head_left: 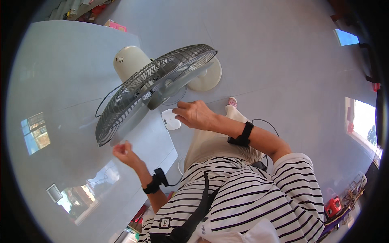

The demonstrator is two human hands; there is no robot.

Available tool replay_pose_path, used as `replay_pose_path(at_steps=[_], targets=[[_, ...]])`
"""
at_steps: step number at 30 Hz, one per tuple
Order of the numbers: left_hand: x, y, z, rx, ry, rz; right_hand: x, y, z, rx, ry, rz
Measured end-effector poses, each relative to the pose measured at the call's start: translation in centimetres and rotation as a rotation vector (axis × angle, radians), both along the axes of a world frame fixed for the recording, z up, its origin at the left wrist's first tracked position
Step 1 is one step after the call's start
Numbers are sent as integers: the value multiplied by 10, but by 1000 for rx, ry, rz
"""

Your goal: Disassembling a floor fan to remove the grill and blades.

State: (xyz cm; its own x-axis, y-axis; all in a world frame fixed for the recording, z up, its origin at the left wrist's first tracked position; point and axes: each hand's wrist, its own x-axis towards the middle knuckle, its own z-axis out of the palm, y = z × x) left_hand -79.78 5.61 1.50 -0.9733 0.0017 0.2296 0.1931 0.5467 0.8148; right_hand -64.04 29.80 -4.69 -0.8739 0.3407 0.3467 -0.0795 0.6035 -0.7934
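The fan (pixel 158 85) is seen on the table (pixel 60 81), tilted, just beyond both hands. The right hand (pixel 194 114) is nearer, half curled and empty, beside a white remote (pixel 170 119). The left hand (pixel 123 152) is closed loosely, holding nothing visible.

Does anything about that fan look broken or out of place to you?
Nothing looks broken or spilled. The fan has its grey grille on, its cream motor housing behind and its round base on the floor. The right hand hovers over a small white remote-like object; the left hand is loosely closed below the grille.
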Motion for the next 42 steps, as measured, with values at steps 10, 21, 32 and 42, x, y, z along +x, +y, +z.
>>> replay_pose_path(at_steps=[10, 21, 32, 42], targets=[[62, 105, -22, 269, -342, -393, -18, 21, 56, -69, -94, -98], [44, 126, -53, 552, -384, -482, -56, 0, 26, 163, -136, -141], [30, 125, -51, 474, -389, -557, -49, 4, 26, 233, -180, -143], [32, 123, -53, 519, -402, -556, -49, 5, 15, 264, -177, -64]])
